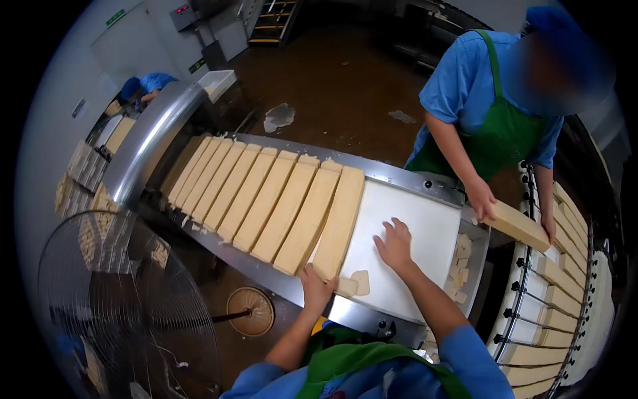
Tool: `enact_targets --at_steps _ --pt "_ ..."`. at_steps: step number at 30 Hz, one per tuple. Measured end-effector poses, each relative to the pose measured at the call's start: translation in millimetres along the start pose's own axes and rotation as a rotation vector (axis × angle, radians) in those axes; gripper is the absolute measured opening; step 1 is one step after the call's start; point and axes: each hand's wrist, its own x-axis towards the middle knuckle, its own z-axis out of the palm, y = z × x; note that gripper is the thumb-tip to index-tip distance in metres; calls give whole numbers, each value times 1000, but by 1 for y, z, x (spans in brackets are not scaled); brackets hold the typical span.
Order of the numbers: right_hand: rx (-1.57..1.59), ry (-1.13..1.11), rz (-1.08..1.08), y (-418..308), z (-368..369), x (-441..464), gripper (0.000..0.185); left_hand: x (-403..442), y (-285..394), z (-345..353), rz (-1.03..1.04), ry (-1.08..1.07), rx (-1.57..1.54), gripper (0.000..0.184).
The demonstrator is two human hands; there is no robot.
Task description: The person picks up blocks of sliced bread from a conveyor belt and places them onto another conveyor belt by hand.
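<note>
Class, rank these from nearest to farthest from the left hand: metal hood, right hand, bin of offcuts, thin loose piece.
1. Thin loose piece: just to its right.
2. Right hand: over the white belt.
3. Bin of offcuts: past the belt's right end.
4. Metal hood: far left.

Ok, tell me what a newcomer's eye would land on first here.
Probably the row of long pale blocks lying side by side across the conveyor in the middle. Next, the shiny curved metal hood at the left, and the co-worker in a green apron at upper right, holding another block.
</note>
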Motion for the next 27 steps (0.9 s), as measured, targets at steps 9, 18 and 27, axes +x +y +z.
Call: enact_targets --at_steps 9,18,27 --pt "-90 -249 212 -65 55 155 68 7 9 6 5 -137 459 98" --pt "-48 -414 524 -56 9 152 79 16 3 10 -53 -282 303 95" --pt "-70 -40 945 77 -71 42 86 10 81 58 289 -467 281 86"
